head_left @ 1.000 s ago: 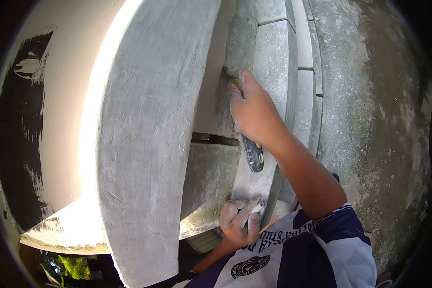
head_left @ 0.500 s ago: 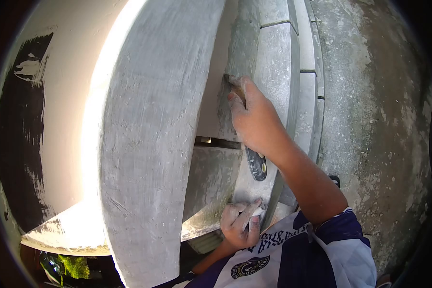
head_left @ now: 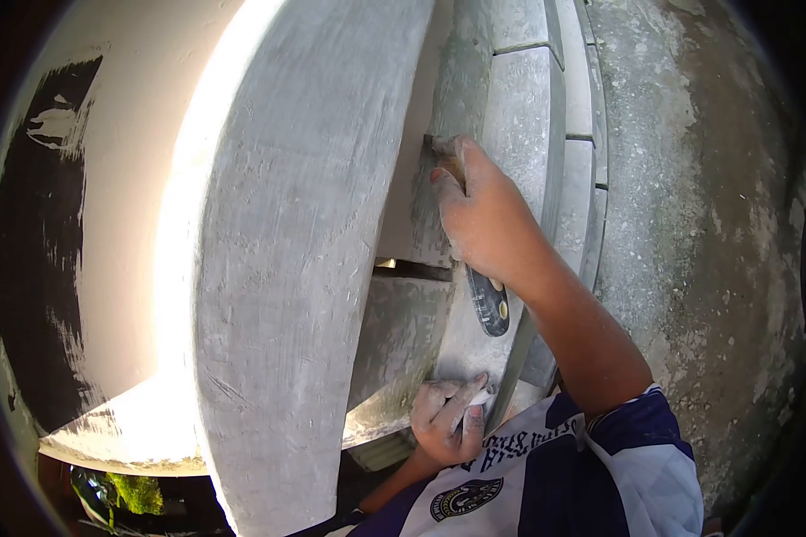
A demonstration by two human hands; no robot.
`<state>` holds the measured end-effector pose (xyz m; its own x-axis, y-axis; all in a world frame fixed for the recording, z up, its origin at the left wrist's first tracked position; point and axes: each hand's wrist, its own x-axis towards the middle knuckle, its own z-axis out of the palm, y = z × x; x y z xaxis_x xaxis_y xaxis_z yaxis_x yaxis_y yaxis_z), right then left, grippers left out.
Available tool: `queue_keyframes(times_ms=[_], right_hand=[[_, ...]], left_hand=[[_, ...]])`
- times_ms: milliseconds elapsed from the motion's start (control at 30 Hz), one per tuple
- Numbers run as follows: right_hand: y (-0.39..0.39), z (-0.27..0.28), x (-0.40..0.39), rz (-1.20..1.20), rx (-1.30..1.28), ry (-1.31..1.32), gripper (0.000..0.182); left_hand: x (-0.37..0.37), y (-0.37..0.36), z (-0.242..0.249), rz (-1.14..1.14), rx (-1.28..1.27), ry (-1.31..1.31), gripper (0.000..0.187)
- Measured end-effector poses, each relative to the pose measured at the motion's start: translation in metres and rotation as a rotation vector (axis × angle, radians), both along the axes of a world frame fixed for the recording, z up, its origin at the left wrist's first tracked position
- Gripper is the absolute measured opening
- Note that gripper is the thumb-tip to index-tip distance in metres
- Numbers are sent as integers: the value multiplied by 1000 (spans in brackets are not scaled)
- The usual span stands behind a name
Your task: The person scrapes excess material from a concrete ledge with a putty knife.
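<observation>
My right hand (head_left: pixel 488 210) is wrapped around a paintbrush (head_left: pixel 488 304). Its dark handle, with a yellow-rimmed hole, sticks out below my palm. The dark tip touches or nearly touches the grey inner face of the concrete ledge (head_left: pixel 461 80); my fingers partly cover the brush head. Lower down, my left hand (head_left: pixel 446 421) is closed, with dusty fingers, around a small whitish piece (head_left: pixel 482 396) whose kind I cannot make out. It rests by the ledge's near end.
A broad grey curved slab (head_left: pixel 295 224) stands left of my hands. A narrow gap (head_left: pixel 412 270) crosses the recess between slab and ledge. Stepped grey blocks (head_left: pixel 578 89) lie to the right, beside a stained concrete floor (head_left: pixel 681 224). Black paint (head_left: pixel 40 242) marks the pale surface far left.
My right hand and the paintbrush have shifted very slightly right against the ledge, while the whole view has also moved a little. My left hand keeps its grip.
</observation>
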<state>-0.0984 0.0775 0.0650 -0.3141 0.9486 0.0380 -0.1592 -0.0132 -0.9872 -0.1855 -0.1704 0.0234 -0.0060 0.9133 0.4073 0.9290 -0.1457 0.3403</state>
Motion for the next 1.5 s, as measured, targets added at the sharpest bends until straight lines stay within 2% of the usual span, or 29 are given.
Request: queue_keyframes(times_ms=[233,333,433,533,567,667,700,767,900,1000,1200,1300,1400,1500], right_hand=[[-13,-10,-11,-67,60,10,46],[19,5,-2,84,-186,85,46],[13,-8,-8,13,-83,44,47],[-14,-17,-14,-87,141,-14,48],[-7,-18,-14,-86,123,-7,48],[42,1,-4,59,-197,115,48],[49,6,2,95,-181,113,47],[44,-4,-5,14,-83,78,46],[-5,-21,-15,-115,188,-35,45],[14,8,6,99,-98,33,46],[-7,-14,-13,-120,144,32,44],[11,-1,-2,6,-25,53,44],[20,-2,-1,81,-90,70,45],[-6,-10,-10,-88,123,-10,45]], left_hand=[[1,0,2,9,6,19,33],[3,-4,1,26,2,8,33],[3,-3,-1,28,10,8,33],[3,0,0,29,10,15,33],[3,-2,1,37,0,18,33],[2,-4,-2,40,9,21,32],[1,0,-2,36,25,18,32],[4,-1,-1,40,47,1,35],[4,1,-1,41,25,2,35],[5,-3,2,63,12,1,36],[7,-1,1,80,24,18,35],[7,-2,-2,95,31,13,33],[6,-3,-4,107,29,-1,33],[7,-1,-3,102,32,5,33]])
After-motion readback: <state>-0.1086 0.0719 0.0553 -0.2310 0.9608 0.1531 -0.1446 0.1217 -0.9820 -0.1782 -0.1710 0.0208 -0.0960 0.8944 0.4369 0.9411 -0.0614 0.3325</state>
